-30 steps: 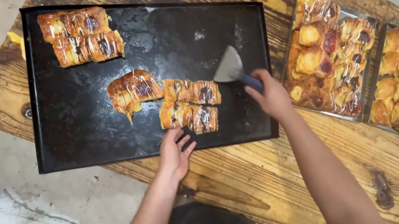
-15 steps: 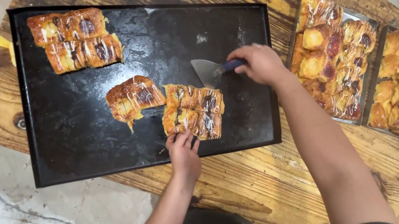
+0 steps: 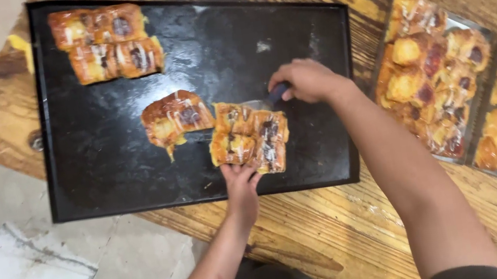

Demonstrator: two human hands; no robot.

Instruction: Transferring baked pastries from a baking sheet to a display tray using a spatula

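Worn wooden table (image 3: 346, 237), dark grain, carries a black baking tray (image 3: 101, 184); bare floor shows at left. Right hand (image 3: 306, 81): fingers clenched around the dark handle of a scraper (image 3: 268, 98), blade end hidden under the near pastry block (image 3: 250, 136). Left hand (image 3: 241, 184): fingers loosely spread, tips touching the block's near edge, grasping nothing. Block lies on the tray near its front rim. Single pastry (image 3: 176, 115) just beside it to the left, iced, dark filling. Far pastry block (image 3: 106, 42) in the tray's far left corner, well apart. Two clear trays of pastries (image 3: 476, 94) sit right of the black tray.
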